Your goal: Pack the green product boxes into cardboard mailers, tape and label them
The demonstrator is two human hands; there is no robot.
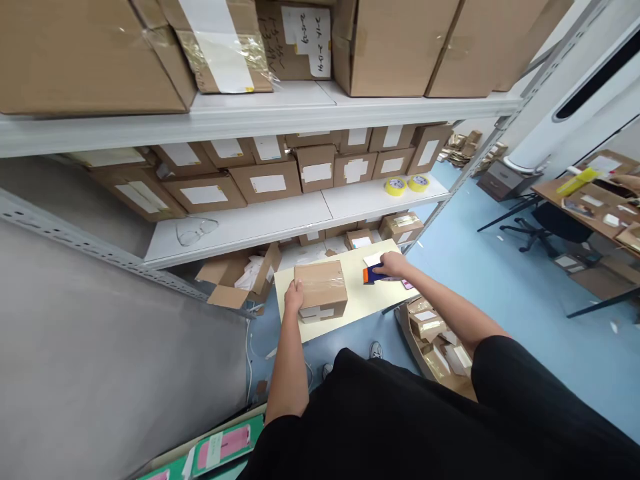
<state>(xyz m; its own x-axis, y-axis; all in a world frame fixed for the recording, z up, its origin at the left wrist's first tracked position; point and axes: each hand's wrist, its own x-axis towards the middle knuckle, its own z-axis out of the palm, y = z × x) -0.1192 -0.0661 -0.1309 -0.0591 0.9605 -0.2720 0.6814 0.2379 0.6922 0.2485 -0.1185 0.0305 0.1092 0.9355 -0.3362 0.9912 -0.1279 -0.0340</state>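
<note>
A closed cardboard box [320, 283] sits on a small pale yellow table [363, 303]. Clear tape shows across its top, and a white label is on the near side. My left hand [294, 295] grips the box at its left edge. To the right of the box, my right hand [393, 265] is closed around a dark blue and orange tape dispenser [371, 274], held apart from the box over the table. White paper [373, 259] lies just behind the dispenser. Part of a pink-edged item [407, 285] shows at the table's right end.
Metal shelves [280, 223] full of labelled cartons stand in front. Two yellow tape rolls [395, 187] rest on the middle shelf. An open carton [240, 277] holding paper is left of the table. A large bin of parcels [430, 333] stands at right, near a desk [565, 193].
</note>
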